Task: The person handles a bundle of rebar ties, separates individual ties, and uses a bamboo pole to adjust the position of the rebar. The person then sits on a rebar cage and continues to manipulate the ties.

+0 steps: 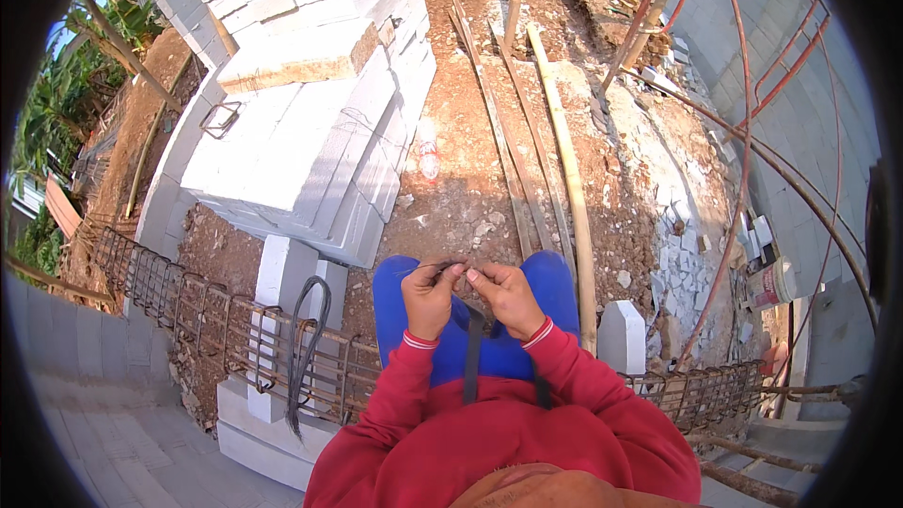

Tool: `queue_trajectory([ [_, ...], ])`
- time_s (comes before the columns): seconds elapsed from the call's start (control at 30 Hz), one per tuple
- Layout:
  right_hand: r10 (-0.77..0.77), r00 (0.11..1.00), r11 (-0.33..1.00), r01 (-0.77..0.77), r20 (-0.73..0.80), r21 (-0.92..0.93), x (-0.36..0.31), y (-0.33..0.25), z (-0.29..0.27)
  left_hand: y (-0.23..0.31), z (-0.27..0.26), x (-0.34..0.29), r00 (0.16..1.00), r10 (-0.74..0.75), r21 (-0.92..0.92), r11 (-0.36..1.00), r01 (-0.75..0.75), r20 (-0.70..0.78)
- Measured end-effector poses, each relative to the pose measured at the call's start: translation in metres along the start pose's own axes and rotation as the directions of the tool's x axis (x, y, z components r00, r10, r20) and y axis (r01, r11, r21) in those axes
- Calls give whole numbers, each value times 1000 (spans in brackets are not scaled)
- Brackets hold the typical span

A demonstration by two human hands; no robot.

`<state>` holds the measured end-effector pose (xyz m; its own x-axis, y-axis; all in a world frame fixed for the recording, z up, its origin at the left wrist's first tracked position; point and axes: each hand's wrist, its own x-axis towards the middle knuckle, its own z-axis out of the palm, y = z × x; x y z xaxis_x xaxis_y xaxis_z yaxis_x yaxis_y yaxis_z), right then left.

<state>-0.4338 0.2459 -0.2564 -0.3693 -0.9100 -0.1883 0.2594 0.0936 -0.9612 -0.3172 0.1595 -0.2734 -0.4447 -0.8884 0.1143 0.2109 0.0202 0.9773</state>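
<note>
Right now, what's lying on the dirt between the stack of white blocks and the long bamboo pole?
In the head view, a clear plastic bottle and thin wooden slats lie between the white blocks and the bamboo pole.

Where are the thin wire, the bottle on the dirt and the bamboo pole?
thin wire (428,268), head view, dark strand left of the left hand.
bottle (429,159), head view, its middle.
bamboo pole (564,160), head view, mid-length.

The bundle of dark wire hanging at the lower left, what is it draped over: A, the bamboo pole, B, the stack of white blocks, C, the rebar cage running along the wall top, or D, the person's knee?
C: the bundle of dark wire hangs looped over the rusty rebar cage, left of the hands, left and right, which pinch a thin wire between them.
</note>
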Motion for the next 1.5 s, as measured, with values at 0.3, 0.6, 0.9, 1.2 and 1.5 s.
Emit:
queue_trajectory([
  [0.3, -167, 985, 957, 149, -52, -249, 5, 23, -6, 3, -2, -3, 973, 206, 368, 901, -231, 105],
  [0.6, -382, 922, 805, 366, 63, -467, -3, 2, -2, 19, -8, 3, 992, 66, 276, 957, -94, 107],
  [0.9, -284, 956, 943, 292, 74, -161, -2, 4, 5, 25, -7, 8, 994, 61, 208, 975, -79, 90],
  [1.2, -166, 929, 973, 208, 331, -96, -3, -6, 1, 40, -17, 14, 983, -101, -24, 994, 106, 155],
  [1.5, -555, 824, 633, 504, 109, -587, -13, -7, 23, 23, -16, 12, 878, -479, -385, 809, 445, 7],
])
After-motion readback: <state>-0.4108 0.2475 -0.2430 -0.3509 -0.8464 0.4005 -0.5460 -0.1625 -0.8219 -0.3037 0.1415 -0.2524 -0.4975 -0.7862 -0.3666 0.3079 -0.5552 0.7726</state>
